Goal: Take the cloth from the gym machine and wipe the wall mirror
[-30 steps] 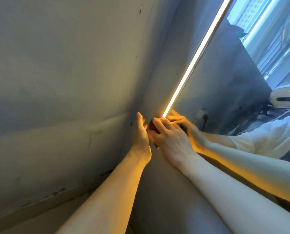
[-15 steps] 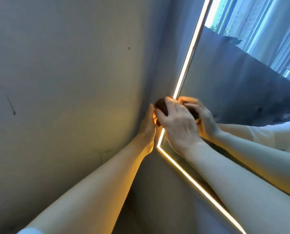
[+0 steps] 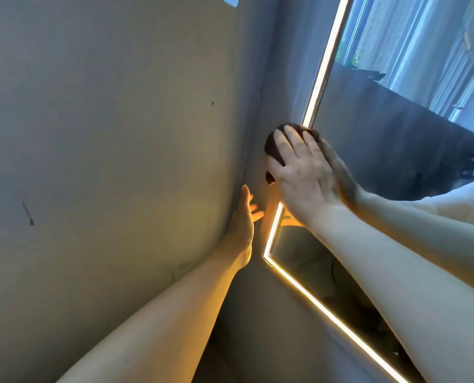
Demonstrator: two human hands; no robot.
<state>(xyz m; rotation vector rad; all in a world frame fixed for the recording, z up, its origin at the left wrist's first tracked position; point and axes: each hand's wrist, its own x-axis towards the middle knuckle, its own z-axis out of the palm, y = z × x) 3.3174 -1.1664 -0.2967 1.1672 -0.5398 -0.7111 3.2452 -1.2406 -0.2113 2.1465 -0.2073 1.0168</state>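
Here, largest first, is what we see.

Wall (image 3: pixel 106 161): we face a plain grey wall on the left, marked with a few small dark specks and one short dark scratch low on its left part. It meets a second grey surface at a corner.

Wall mirror (image 3: pixel 396 150): it hangs on that second surface, right of the corner. We see its lower left corner and a reflected window with pale curtains.

Light strip (image 3: pixel 317 87): a glowing warm band runs up the mirror's left edge and along its bottom edge, tinting both forearms orange.

Right hand (image 3: pixel 305 175): we see its back, fingers straight and slightly spread, pressing flat over the cloth at the mirror's left edge. Its reflection meets it in the glass.

Left hand (image 3: pixel 244 217): it is held edge-on near the corner, below and left of the right hand, fingers straight and loosely apart, holding nothing. Whether it touches the wall we cannot tell.

Cloth (image 3: pixel 271 146): a dark bunched wad under our right fingers, showing above and left of them, lying across the light strip.
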